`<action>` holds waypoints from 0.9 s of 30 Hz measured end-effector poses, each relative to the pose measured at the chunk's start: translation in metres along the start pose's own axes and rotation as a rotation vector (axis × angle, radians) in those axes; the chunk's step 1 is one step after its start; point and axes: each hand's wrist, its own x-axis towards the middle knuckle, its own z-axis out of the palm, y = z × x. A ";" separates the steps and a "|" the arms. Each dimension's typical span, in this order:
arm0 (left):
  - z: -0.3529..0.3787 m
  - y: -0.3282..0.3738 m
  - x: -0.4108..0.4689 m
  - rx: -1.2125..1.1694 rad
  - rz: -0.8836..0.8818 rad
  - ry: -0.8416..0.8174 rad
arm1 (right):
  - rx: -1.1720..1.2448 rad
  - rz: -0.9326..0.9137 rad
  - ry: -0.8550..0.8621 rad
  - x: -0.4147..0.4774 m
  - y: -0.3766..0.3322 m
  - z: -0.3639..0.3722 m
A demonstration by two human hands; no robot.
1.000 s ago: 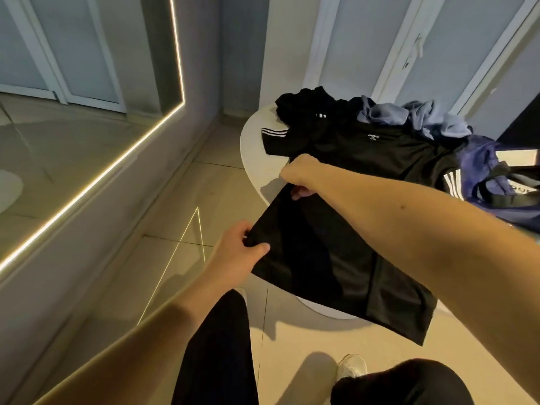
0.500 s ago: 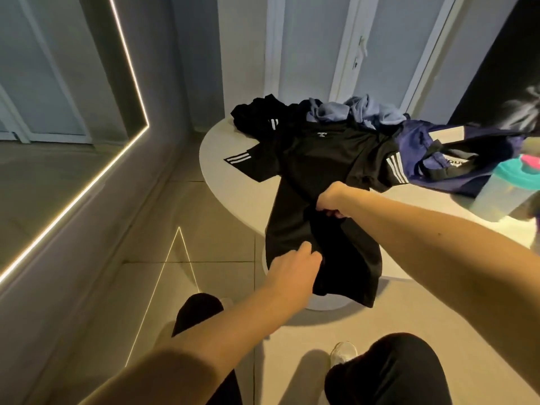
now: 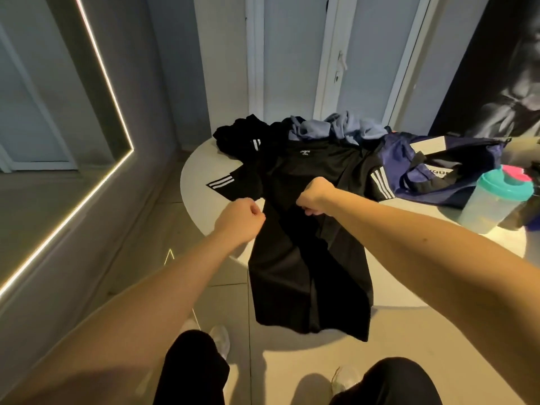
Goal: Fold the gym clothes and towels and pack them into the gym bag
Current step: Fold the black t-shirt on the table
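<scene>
The black shirt (image 3: 309, 168) lies long-ways on the round desk (image 3: 198, 182). Its neck points away from you and its bottom end hangs off the near edge, down toward your feet.

Your left grip (image 3: 241, 220) is curled tight at the shirt's left side and seems to pinch the edge there. Your right grip (image 3: 317, 197) is curled tight too, holding a bunch of cloth near the middle of the shirt. Both sit about halfway along the shirt, close to each other, left one nearer you.

I think you are about to fold it. The gym bag (image 3: 432, 171) waits on your right, just past the striped sleeve, so your right grip is nearer to it.
</scene>
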 end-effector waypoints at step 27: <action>-0.065 0.039 0.248 -0.256 0.000 -0.114 | 1.060 -0.118 -0.281 0.146 -0.097 0.000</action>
